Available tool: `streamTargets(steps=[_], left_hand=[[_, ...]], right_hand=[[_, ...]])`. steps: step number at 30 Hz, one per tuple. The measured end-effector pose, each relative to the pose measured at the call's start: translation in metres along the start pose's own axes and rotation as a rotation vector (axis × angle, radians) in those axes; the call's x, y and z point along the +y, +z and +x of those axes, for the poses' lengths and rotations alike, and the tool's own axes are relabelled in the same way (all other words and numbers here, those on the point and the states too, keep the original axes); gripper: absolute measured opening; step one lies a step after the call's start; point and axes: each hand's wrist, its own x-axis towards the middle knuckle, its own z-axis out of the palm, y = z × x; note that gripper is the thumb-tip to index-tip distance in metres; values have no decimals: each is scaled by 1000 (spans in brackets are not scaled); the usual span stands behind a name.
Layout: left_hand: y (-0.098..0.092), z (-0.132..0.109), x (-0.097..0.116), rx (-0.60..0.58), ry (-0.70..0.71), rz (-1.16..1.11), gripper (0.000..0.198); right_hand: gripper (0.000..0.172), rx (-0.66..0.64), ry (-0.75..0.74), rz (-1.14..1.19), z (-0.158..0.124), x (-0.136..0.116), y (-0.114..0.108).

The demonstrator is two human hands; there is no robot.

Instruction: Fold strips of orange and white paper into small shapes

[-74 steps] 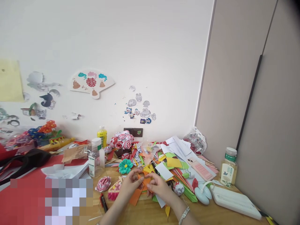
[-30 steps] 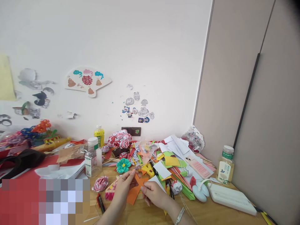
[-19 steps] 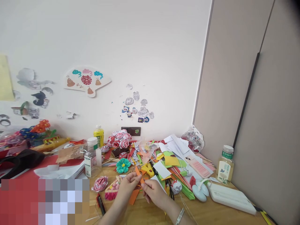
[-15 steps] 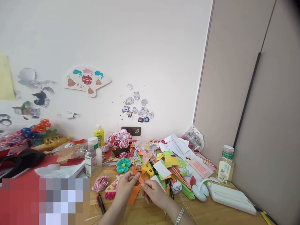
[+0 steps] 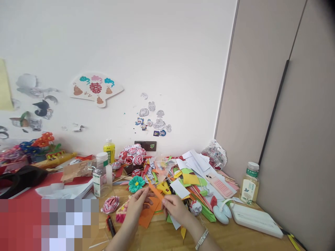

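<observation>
Wall [image 5: 183, 52]: a fan-shaped cutout [image 5: 96, 89] with red lettering, small stickers [image 5: 159, 124] grouped well apart from it, part of a yellow sheet [image 5: 5, 85] at the far left.
Yellow bottle [image 5: 110, 150]: upright, behind a clear jar [image 5: 98, 179] with a white lid.
Teal flower [image 5: 136, 184]: in front of bunched red-and-white roses [image 5: 131, 155] (a lone rose [image 5: 110, 204] lies nearer).
Pink phone [image 5: 220, 185]: lens side up.
Green-banded jar [image 5: 250, 188]: upright near the grey cabinet [image 5: 243, 87].
Red-and-black pen [image 5: 111, 227]: on the wooden table [image 5: 235, 240].
</observation>
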Motion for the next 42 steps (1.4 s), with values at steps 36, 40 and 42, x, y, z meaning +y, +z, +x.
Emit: streamTargets(steps=[36,40,42], left_hand=[[3,-1,-9,-42,-33,163,27],[5,0,-10,-51,-37,171,29],[6,0,-11,-66,-39,167,29]], right_hand=[[23,241,195,-1035,-1,21,-37],[24,354,173,-1012,0,20,-36],[23,398,154,-990,0,20,-35]])
